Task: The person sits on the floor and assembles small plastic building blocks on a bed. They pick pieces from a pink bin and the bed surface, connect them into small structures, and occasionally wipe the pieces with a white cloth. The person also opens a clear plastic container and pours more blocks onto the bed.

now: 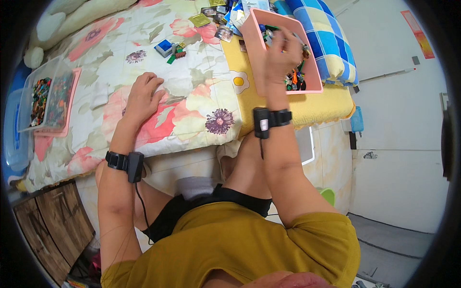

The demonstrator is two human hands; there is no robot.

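Observation:
My right hand (282,58) is over a pink box (254,54) at the back right, reaching in among loose toy building bricks (294,81) of several colours. Motion blurs its fingers, so I cannot make out whether they hold anything. On the floral bedsheet (192,93), my left hand (143,98) rests with fingers loosely bent and apart, nothing in it. Beyond that hand lies a small group of bricks: a blue and grey block (164,47), a green piece (171,59) and a brown piece (180,54).
A clear container (56,73) holding many small bricks stands at the far left, by a blue lid (18,139). Packets (199,20) and cards lie at the back. A plaid pillow (331,43) sits right of the pink box, on a yellow cover (307,111).

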